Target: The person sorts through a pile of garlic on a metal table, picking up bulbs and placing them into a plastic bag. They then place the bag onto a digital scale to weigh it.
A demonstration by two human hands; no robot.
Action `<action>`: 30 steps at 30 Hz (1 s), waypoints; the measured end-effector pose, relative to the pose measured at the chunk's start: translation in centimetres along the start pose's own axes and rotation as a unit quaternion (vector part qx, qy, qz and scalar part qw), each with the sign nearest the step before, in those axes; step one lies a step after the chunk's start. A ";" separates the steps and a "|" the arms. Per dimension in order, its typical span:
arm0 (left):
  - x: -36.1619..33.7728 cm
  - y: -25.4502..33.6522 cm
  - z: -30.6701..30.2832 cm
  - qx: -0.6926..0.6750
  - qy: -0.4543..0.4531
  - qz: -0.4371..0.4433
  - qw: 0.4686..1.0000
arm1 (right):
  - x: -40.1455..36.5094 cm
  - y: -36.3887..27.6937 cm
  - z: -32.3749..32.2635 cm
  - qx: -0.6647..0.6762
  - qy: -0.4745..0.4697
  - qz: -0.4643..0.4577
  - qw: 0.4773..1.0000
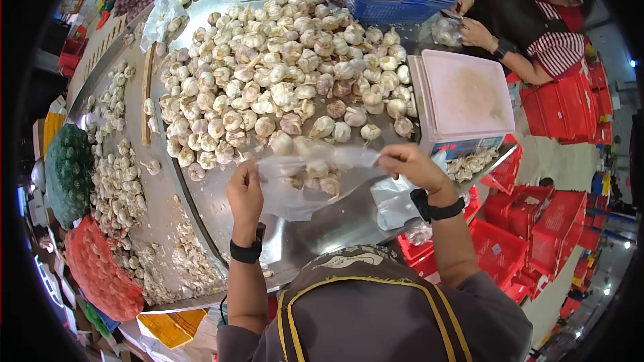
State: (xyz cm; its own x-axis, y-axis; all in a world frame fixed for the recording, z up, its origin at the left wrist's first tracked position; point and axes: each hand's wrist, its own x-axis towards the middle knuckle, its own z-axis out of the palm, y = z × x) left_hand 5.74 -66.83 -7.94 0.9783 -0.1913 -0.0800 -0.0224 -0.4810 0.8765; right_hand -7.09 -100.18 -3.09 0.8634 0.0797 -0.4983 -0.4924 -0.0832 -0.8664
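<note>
A clear plastic bag [285, 204] is stretched between my two hands, with several garlic bulbs [315, 177] showing through it. My left hand [245, 196] pinches the bag's left corner between thumb and fingers. At the opposite corner, my right hand [414, 166] grips the film with curled fingers. Just beyond the bag lies a large heap of garlic bulbs [268, 74] on the metal table [335, 218]. Below my right wrist are loose plastic bags [394, 201] at the table edge. A scale with a pinkish tray [466, 94] stands to the right of the heap.
Across the table a person [537, 33] in striped sleeves handles a small bag [446, 31]. A blue basket [396, 3] stands at the back. Red crates [500, 248] crowd the right side. On the left are smaller garlic piles [117, 188], green [69, 174] and red [100, 268] net sacks.
</note>
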 end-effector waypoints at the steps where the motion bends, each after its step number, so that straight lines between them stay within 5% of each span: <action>1: 0.2 1.4 -0.1 -0.021 -0.008 0.002 1.000 | -0.7 -0.8 -0.4 0.041 0.034 -0.030 0.998; 8: 0.5 13.3 3.4 -0.020 -0.056 0.115 0.992 | -7.8 -4.7 -5.4 0.196 0.225 -0.186 0.936; 11: 1.1 18.9 7.0 -0.047 -0.097 0.190 0.976 | -11.9 -5.5 -8.3 0.225 0.316 -0.322 0.864; 15: 2.3 24.5 14.1 -0.117 -0.111 0.318 0.934 | -16.6 -6.3 -11.6 0.174 0.436 -0.390 0.792; 20: 4.6 25.8 23.8 -0.127 -0.150 0.333 0.922 | -17.9 -1.8 -16.1 0.170 0.487 -0.386 0.765; 22: 5.4 24.5 27.1 -0.046 -0.171 0.347 0.921 | -17.3 0.6 -17.3 0.157 0.512 -0.319 0.782; 30: 4.3 25.4 29.4 0.044 -0.172 0.316 0.932 | -16.0 2.8 -19.2 0.196 0.472 -0.315 0.800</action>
State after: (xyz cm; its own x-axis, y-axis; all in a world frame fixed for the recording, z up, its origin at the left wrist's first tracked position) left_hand 3.33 -105.03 -0.03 0.6401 -0.7164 0.2775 -0.6033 -0.2450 0.7589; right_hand -20.20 -120.78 3.08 0.5615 -0.8176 0.1277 0.2354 0.0099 -0.9718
